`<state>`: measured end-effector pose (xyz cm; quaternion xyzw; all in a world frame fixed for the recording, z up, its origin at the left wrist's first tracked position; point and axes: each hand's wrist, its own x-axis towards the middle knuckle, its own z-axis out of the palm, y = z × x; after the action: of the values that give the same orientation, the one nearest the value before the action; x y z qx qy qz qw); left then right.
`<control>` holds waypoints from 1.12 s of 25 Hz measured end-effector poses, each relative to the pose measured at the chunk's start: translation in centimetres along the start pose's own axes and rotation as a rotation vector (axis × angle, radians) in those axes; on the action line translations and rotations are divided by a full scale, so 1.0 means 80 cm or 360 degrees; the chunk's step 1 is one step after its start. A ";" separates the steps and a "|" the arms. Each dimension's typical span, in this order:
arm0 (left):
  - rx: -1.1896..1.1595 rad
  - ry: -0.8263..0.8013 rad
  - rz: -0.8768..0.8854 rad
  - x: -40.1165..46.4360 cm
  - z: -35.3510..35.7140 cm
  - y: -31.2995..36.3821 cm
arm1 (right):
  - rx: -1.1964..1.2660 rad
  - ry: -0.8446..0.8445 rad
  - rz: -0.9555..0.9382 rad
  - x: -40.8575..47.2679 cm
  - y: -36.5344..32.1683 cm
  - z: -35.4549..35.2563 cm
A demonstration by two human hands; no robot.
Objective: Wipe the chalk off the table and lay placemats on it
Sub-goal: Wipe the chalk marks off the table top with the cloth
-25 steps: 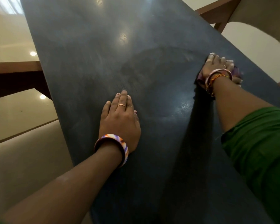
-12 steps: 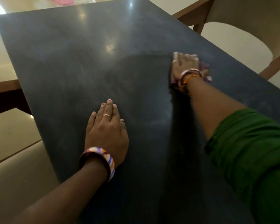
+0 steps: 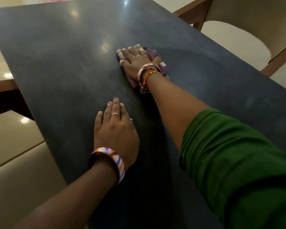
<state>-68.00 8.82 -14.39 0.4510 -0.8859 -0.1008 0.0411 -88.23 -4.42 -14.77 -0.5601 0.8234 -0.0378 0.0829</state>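
From the head camera, your right hand lies flat at about 12 o'clock of centre on the dark tabletop, fingers straight and close together, pressing a purple cloth against the surface. The cloth peeks out along the hand's 3 o'clock side and under the wrist; its full shape is hidden beneath your palm. Your fingertips there look dusted white. Faint chalk haze smears the tabletop at 9 o'clock of that hand, and a curved wiped streak arcs at its 3 o'clock.

Your left hand rests palm down near centre frame, at 7 o'clock of the right hand, fingers straight and together, holding nothing. A striped bangle circles its wrist, and a green sleeve covers your right upper arm at 4 o'clock. A beige chair stands at 2 o'clock, beside the table edge.
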 end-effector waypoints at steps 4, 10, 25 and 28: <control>-0.0065 0.0100 0.0019 0.000 0.001 -0.003 | -0.0110 0.0070 0.0464 -0.013 0.101 0.000; -0.1113 0.0335 -0.0263 -0.029 -0.032 -0.041 | -0.0032 0.0090 0.0522 -0.061 0.090 0.007; -0.1944 -0.0023 -0.0996 -0.178 -0.009 -0.081 | 0.0078 0.0039 0.1135 -0.360 0.095 0.013; -0.1871 -0.0203 -0.1009 -0.206 -0.005 -0.078 | 0.0051 0.0049 0.0658 -0.333 0.022 0.024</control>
<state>-53.25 18.52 -15.07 0.5851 -0.5090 -0.6002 0.1959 -79.91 20.98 -14.43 -0.3771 0.9213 -0.0418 0.0851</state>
